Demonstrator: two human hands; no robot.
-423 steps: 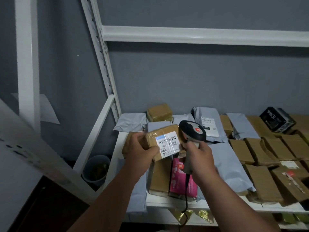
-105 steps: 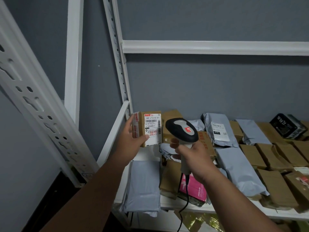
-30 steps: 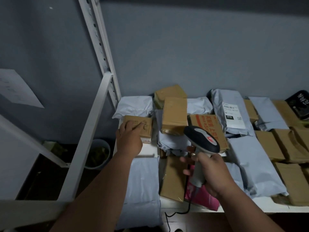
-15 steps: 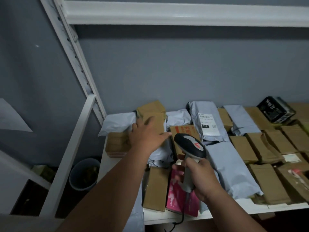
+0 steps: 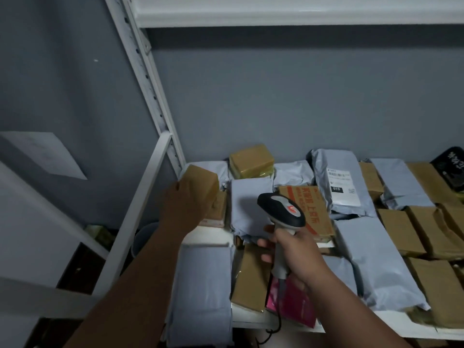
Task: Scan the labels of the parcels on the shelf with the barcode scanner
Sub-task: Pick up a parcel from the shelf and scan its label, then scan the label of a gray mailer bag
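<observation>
Parcels covered the shelf (image 5: 288,322) from its left edge to its right. The left hand (image 5: 187,205) held a box (image 5: 202,179) over the back left corner, above another box (image 5: 218,209). The scanner (image 5: 281,212), in the right hand (image 5: 297,257), was over the front middle, just right of a mailer bag (image 5: 247,204). A labelled bag (image 5: 339,184) lay behind, near the back edge.
</observation>
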